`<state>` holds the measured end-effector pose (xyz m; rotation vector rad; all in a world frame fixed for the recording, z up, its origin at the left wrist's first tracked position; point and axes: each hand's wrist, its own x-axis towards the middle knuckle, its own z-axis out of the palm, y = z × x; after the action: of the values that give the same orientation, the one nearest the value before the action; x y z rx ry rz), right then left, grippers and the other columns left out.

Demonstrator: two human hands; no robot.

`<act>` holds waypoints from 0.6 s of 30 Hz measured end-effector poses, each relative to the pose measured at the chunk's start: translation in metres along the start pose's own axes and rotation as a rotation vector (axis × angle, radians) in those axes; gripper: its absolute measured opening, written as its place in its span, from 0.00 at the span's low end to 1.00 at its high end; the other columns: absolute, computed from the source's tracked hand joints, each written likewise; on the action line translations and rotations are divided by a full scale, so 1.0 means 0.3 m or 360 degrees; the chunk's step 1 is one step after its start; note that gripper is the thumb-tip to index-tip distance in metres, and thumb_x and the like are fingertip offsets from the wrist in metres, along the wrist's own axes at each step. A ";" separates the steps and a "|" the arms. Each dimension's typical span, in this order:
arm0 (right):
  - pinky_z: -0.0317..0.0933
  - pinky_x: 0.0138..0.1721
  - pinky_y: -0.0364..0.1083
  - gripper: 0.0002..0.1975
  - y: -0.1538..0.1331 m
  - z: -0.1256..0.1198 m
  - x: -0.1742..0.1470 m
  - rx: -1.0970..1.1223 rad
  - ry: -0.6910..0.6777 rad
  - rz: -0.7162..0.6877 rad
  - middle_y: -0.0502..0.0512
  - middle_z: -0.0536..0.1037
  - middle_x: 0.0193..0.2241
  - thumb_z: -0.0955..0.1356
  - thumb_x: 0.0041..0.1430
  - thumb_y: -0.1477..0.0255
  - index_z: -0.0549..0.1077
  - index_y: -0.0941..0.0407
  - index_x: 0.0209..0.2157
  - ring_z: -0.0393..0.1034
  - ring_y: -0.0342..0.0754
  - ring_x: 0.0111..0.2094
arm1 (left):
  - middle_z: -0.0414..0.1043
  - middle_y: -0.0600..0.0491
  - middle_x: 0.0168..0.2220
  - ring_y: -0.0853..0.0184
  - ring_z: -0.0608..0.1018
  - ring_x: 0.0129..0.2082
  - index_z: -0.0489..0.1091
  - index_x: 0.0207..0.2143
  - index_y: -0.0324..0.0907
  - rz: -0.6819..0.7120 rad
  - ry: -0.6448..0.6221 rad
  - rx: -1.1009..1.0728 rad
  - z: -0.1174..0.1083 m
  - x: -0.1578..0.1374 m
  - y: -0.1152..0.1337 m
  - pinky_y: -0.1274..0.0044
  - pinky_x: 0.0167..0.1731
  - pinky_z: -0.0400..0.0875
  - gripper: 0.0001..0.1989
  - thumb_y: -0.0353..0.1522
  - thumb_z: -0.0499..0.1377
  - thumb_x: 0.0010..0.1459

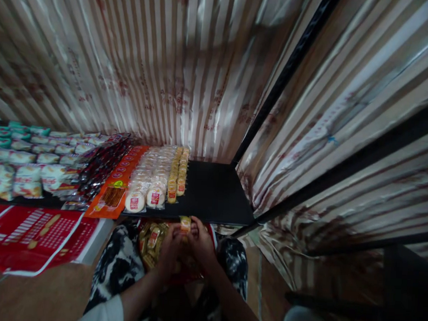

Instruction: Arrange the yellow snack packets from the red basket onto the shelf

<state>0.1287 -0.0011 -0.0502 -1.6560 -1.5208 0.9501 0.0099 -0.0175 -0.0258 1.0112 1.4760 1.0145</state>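
Note:
Between my two hands, just in front of the shelf edge, is a small yellow wrapped snack packet (185, 224). My left hand (171, 241) pinches its left side and my right hand (200, 240) its right side. Under them, between my knees, sits a red container (212, 234) holding many gold-wrapped packets (153, 238). On the black shelf (216, 191), rows of similar yellow packets (172, 187) stand lined up, next to rows of round white wrapped cakes (156, 196).
Left along the shelf lie an orange snack bag (115, 189), dark shiny packets (102, 167) and white-and-green bags (27, 176). A red printed bag (36, 238) hangs below. Black metal posts (285, 73) and striped plastic sheeting (161, 73) bound the back and right.

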 end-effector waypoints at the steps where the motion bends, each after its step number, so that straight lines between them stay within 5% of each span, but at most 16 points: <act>1: 0.68 0.35 0.44 0.23 -0.010 -0.011 0.016 0.0052 0.0047 -0.0014 0.53 0.78 0.36 0.64 0.50 0.73 0.66 0.53 0.51 0.73 0.47 0.33 | 0.74 0.49 0.41 0.61 0.75 0.43 0.68 0.39 0.43 0.0053 0.0017 -0.0078 0.007 0.014 0.019 0.69 0.47 0.68 0.13 0.34 0.50 0.52; 8: 0.68 0.33 0.44 0.16 -0.094 -0.110 0.241 0.0428 0.0261 -0.0216 0.55 0.77 0.34 0.64 0.51 0.67 0.68 0.55 0.43 0.72 0.47 0.34 | 0.70 0.45 0.49 0.62 0.72 0.48 0.69 0.44 0.40 0.0208 0.0146 0.0141 0.107 0.208 0.198 0.72 0.51 0.64 0.15 0.32 0.52 0.54; 13: 0.66 0.35 0.44 0.15 -0.133 -0.173 0.454 0.0169 0.0376 -0.0221 0.49 0.77 0.34 0.64 0.53 0.68 0.67 0.52 0.44 0.72 0.45 0.34 | 0.70 0.45 0.48 0.61 0.69 0.52 0.69 0.45 0.39 0.0204 0.0278 0.0398 0.217 0.387 0.324 0.72 0.54 0.60 0.16 0.31 0.51 0.55; 18: 0.64 0.34 0.42 0.15 -0.144 -0.200 0.666 -0.0038 0.0449 -0.0092 0.47 0.76 0.30 0.64 0.54 0.70 0.68 0.50 0.45 0.72 0.44 0.32 | 0.73 0.46 0.45 0.62 0.73 0.48 0.69 0.46 0.41 0.0172 0.0237 0.0228 0.304 0.593 0.377 0.74 0.49 0.65 0.16 0.31 0.51 0.56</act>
<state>0.1690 0.2010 0.0044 -1.6737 -1.3844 0.6382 0.0894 0.1924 0.0225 1.1481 1.6493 1.0929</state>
